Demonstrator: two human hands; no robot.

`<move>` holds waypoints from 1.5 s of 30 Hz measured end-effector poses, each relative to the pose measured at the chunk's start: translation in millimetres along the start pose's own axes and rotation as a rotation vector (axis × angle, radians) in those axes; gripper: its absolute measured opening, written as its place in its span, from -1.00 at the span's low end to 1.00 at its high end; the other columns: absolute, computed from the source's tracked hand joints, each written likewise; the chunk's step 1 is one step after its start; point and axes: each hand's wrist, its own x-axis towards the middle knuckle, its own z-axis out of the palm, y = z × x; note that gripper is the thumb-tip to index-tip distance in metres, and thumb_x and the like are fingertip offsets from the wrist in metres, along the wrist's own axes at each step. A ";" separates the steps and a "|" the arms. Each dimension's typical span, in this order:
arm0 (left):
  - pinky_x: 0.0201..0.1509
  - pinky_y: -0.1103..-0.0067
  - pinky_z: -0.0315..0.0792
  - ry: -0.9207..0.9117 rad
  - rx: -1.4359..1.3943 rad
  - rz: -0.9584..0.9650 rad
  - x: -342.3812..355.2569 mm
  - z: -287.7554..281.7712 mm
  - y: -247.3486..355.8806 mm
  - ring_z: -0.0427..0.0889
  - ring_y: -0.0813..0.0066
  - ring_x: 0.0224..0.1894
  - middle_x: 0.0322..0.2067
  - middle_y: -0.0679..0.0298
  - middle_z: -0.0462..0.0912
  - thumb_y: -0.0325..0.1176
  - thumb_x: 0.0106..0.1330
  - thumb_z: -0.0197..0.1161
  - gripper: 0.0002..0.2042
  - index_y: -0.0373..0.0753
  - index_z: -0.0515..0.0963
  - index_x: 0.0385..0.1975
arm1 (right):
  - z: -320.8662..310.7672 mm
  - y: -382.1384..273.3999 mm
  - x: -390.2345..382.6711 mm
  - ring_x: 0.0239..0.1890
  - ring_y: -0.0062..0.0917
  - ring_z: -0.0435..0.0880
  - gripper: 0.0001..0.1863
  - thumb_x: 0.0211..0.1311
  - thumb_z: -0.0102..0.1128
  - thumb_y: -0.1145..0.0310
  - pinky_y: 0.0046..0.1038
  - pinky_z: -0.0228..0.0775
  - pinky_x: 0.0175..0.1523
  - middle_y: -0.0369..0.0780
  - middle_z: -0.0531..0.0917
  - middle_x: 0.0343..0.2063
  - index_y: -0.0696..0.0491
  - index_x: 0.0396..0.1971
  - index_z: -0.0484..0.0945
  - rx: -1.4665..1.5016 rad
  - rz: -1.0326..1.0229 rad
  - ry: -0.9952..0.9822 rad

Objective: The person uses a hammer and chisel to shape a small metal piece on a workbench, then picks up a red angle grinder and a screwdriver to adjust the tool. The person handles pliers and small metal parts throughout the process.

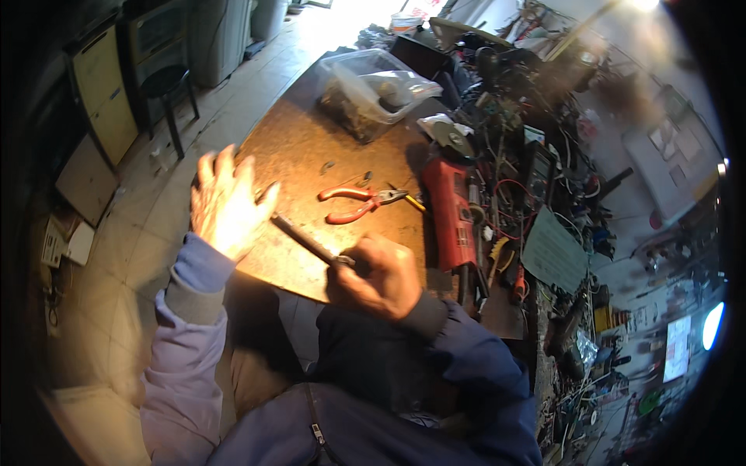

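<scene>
My left hand (233, 206) is spread at the left edge of the wooden worktop (291, 144), brightly lit, with its fingers apart and nothing in them. Closed near the front edge, my right hand (385, 276) grips a dark, slim rod (305, 238). The rod slants up and left, its far end close to my left thumb. Its exact kind does not show. Beyond my right hand lie red-handled pliers (364, 203), next to a thin yellow-and-black tool (414, 202). A few small dark bits (327, 166) are scattered on the wood.
A red angle grinder (449, 213) lies to the right of the pliers. At the far side stands a clear plastic box (377, 93) with dark contents. Cables, a multimeter (540, 169) and a pale green sheet (555, 250) crowd the right. A black stool (165, 81) stands on the floor at left.
</scene>
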 end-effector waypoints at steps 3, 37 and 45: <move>0.33 0.09 0.41 0.010 -0.016 -0.013 2.8 4.0 1.7 0.33 -0.13 0.33 0.28 -0.09 0.43 -0.14 0.35 0.38 -0.51 -0.37 0.56 0.13 | 6.9 3.7 11.3 -0.41 -0.06 0.62 -0.75 0.20 0.39 0.26 -0.13 0.44 -0.29 -0.01 0.56 -0.45 0.14 -0.39 0.58 -0.017 0.027 0.001; 0.35 0.02 0.40 -0.073 -0.011 -0.031 1.9 -7.2 1.0 0.27 -0.05 0.43 0.33 -0.02 0.40 -0.09 0.40 0.32 -0.48 -0.35 0.56 0.20 | 4.8 -1.5 3.4 -0.35 -0.07 0.65 -0.69 0.16 0.39 0.19 -0.19 0.47 -0.26 -0.01 0.59 -0.42 0.16 -0.37 0.62 0.011 0.086 -0.023; 0.37 0.03 0.38 -0.081 -0.010 0.004 3.1 -1.7 8.0 0.28 -0.06 0.41 0.33 -0.03 0.41 -0.09 0.38 0.34 -0.48 -0.35 0.57 0.19 | -11.7 6.4 -28.1 -0.39 -0.06 0.61 -0.70 0.21 0.38 0.20 -0.11 0.43 -0.27 -0.04 0.53 -0.45 0.13 -0.33 0.54 0.050 0.052 -0.023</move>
